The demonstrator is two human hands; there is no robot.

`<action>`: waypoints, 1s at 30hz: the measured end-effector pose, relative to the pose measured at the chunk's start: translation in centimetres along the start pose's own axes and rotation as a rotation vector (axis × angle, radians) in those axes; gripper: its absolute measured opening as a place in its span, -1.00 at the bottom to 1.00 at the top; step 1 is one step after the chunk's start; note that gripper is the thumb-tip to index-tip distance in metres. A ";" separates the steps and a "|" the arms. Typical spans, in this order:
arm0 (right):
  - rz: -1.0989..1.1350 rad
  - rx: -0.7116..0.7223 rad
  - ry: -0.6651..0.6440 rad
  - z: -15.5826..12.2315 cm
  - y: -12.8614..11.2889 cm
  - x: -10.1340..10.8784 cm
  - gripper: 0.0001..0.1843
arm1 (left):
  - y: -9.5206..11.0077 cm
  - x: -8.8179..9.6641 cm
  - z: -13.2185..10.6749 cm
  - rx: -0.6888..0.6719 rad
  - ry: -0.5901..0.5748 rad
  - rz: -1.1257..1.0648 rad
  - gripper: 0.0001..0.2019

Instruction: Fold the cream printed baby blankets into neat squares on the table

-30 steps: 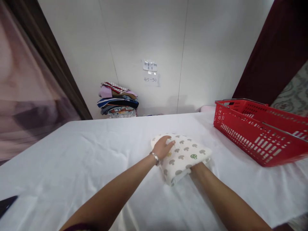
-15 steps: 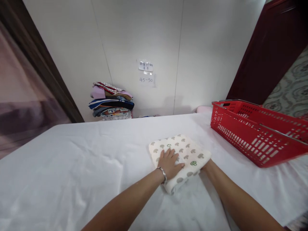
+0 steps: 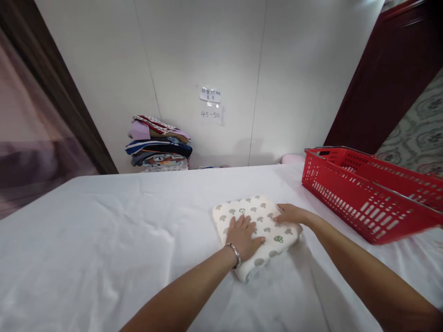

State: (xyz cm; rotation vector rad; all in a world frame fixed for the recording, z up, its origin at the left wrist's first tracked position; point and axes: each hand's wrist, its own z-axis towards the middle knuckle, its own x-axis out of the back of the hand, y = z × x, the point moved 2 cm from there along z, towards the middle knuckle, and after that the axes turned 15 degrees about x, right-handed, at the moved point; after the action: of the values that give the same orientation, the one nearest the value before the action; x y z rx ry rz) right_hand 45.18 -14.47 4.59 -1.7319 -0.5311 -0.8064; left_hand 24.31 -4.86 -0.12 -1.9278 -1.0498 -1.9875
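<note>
A folded cream cloth with grey and green mushroom prints [image 3: 254, 216] lies on the white-covered table [image 3: 104, 240], a little right of centre. My left hand [image 3: 243, 236], with a silver bracelet at the wrist, lies flat on the cloth's near left part, fingers spread and open. My right hand [image 3: 290, 214] rests on the cloth's right edge, fingers stretched out flat on top of it. Neither hand grips anything.
A red plastic basket [image 3: 363, 203] with metal handles stands on the table at the right. A stack of folded coloured clothes [image 3: 159, 147] sits against the white wall behind the table, beside a paper label [image 3: 210, 95]. A dark door [image 3: 387, 69] is at the far right.
My right hand came out from under the cloth's near right side and now lies on its right edge. My left hand slid from the far left corner to the near left part.
</note>
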 end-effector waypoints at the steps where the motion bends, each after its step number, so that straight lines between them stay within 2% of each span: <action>1: -0.155 -0.017 -0.010 0.5 0.0 0.1 -0.50 | 0.0 0.0 0.0 -0.003 0.015 -0.004 -0.27; 3: -0.324 -0.048 -0.033 1.2 0.0 0.0 -0.55 | 0.0 -0.1 -0.1 0.001 0.044 -0.016 -0.29; 6: -0.329 -0.047 0.035 1.5 0.0 -1.0 -0.58 | 0.0 0.0 -0.3 0.003 0.081 -0.048 -0.32; 9: -0.187 0.000 0.225 0.9 -0.2 -1.9 -0.62 | 0.1 0.5 -0.4 -0.012 0.117 -0.092 -0.40; 11: 0.008 0.106 0.359 0.5 -0.4 -2.2 -0.60 | 0.1 0.9 -0.5 -0.017 0.154 -0.113 -0.44; 13: 0.139 0.193 0.414 0.4 -0.2 -2.2 -0.57 | 0.1 1.1 -0.6 -0.011 0.181 -0.111 -0.45; 15: 0.073 0.155 0.351 0.8 0.4 -2.2 -0.60 | 0.1 1.0 -0.5 0.003 0.168 -0.088 -0.44; 17: -0.087 0.055 0.271 1.5 1.3 -2.4 -0.67 | 0.1 1.0 -0.4 0.006 0.120 -0.073 -0.44; 19: -0.203 -0.011 0.247 2.1 2.1 -2.5 -0.71 | -0.2 1.2 -0.1 0.006 0.107 -0.074 -0.45; 24: -0.376 -0.115 0.245 2.4 2.6 -3.2 -0.60 | -2.2 3.2 1.9 0.098 0.271 -0.010 -0.47; 25: -0.404 -0.118 0.238 2.3 2.5 -3.3 -0.58 | -2.8 3.5 2.4 0.129 0.274 0.013 -0.46; 30: -0.599 -0.101 0.170 1.6 2.4 -3.7 -0.46 | -4.8 2.8 4.3 0.237 0.137 0.050 -0.39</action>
State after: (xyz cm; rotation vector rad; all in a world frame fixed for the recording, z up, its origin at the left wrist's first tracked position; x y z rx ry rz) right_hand 44.73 -13.51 0.02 -1.5856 -0.9238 -1.4071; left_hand 24.61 2.14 0.42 -1.6568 -1.1310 -1.8451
